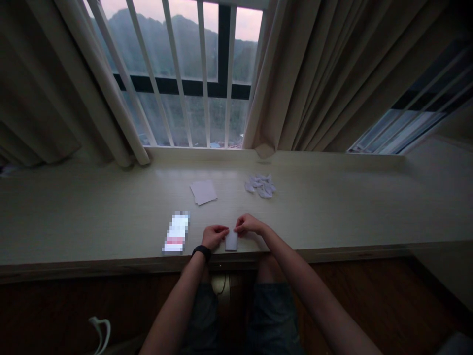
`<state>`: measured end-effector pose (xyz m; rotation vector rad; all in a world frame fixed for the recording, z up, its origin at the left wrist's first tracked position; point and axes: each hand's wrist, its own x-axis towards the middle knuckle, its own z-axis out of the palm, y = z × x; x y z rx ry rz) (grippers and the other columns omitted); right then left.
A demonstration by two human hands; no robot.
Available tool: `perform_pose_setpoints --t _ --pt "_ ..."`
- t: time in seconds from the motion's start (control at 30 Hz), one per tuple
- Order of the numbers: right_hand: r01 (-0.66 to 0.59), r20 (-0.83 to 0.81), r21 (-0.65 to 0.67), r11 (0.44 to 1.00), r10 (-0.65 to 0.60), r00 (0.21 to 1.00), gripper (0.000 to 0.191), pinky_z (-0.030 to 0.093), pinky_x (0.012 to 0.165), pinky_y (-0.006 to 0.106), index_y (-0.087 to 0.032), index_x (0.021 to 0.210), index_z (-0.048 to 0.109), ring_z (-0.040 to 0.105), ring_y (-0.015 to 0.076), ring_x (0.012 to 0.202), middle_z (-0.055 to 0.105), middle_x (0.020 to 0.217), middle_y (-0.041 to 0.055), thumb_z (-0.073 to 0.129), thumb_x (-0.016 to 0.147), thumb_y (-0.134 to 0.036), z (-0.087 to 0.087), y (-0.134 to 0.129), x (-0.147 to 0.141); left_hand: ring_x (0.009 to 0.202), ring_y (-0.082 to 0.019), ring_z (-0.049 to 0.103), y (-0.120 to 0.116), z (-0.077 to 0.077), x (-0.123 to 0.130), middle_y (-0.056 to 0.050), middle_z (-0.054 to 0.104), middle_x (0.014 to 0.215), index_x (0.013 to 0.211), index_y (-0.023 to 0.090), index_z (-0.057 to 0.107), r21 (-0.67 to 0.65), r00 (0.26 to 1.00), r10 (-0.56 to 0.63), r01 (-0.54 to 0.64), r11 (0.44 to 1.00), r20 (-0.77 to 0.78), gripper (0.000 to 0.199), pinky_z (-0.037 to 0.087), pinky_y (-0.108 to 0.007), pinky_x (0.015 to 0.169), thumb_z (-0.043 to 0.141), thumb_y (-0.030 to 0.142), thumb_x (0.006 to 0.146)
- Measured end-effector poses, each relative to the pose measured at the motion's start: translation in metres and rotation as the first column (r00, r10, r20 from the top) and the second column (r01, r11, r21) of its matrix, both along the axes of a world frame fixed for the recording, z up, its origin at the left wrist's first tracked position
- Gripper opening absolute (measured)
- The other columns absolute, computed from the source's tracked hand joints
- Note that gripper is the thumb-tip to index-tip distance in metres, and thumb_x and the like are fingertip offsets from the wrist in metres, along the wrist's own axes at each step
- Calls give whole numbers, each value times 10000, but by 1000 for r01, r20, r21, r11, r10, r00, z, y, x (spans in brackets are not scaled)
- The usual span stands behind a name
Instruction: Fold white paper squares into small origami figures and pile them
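A small folded piece of white paper [231,241] lies near the front edge of the pale sill-like table. My left hand [215,236], with a dark band on its wrist, pinches the paper's upper left corner. At the upper right corner, my right hand [248,224] has its fingers closed on the same paper. Farther back to the left is a stack of square paper sheets [203,192], slightly fanned. Behind my right hand sits a loose pile of several small folded paper pieces [260,186].
A lit phone [176,232], its screen pixelated, lies left of my left hand. The table's front edge [148,261] runs just before my wrists. Curtains [295,74] and a barred window [185,74] stand behind the table. A white curved object [100,330] is low at the left.
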<state>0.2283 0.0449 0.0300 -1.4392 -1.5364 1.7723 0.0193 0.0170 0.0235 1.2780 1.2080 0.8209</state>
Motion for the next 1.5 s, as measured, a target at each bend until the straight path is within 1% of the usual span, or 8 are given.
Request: perform_pose_setpoints --t 0.2,0.47,0.63,0.73,0.83,0.93,1.2,1.5 --pt "91 -17 76 993 -90 996 228 419 453 201 -109 631 651 530 98 443 622 520 16 781 555 -281 2 -4 -3 536 -124 570 3 -7 1 -100 708 743 835 95 725 16 999 25 -25 1000 20 287 448 -238 514 725 314 648" --pt "437 -179 107 893 -415 892 314 443 484 228 -138 784 651 554 109 489 644 610 8 794 532 -260 -5 -21 -18 515 -120 569 3 -10 1 -87 693 689 848 84 713 -23 991 98 -97 995 86 326 447 -227 489 739 332 639" --pt "419 -176 73 905 -402 898 290 451 502 227 -134 787 664 561 110 516 646 617 13 777 543 -244 -8 -24 -20 500 -116 559 4 -10 -2 -72 679 641 860 91 711 -27 992 107 -105 994 62 343 426 -214 460 737 355 643" --pt "489 -188 75 869 -469 863 293 444 489 219 -134 770 652 555 109 505 633 587 4 778 516 -206 -9 -26 -23 504 -117 559 5 -11 -1 -71 678 639 857 93 710 -26 993 98 -97 995 64 353 422 -213 457 741 369 638" --pt "540 -239 -11 842 -526 816 318 478 508 246 -152 806 627 585 130 532 638 611 2 771 537 -239 -9 -30 -29 520 -123 570 6 -13 -1 -78 686 664 868 94 709 -23 992 108 -106 994 67 373 426 -215 462 744 382 633" --pt "552 -231 -80 830 -554 800 244 506 525 281 -152 722 597 600 149 548 628 607 11 738 587 -298 -10 -34 -35 540 -126 580 5 -14 -1 -83 692 690 881 95 708 -18 992 103 -102 995 79 387 431 -215 472 742 392 634" --pt "636 -262 -28 771 -620 740 259 500 550 282 -140 623 590 575 142 540 604 585 5 738 539 -336 -18 -38 -37 522 -113 566 0 -4 -3 -59 690 691 1010 114 679 -10 998 25 -24 1000 56 462 436 -210 481 747 374 634" --pt "526 -277 -74 847 -524 805 372 502 590 276 -158 751 610 601 157 637 643 697 21 767 557 -434 -11 -39 -35 483 -98 535 0 -6 -4 -44 672 648 969 108 695 8 995 24 -25 1000 92 469 415 -211 475 768 382 596"
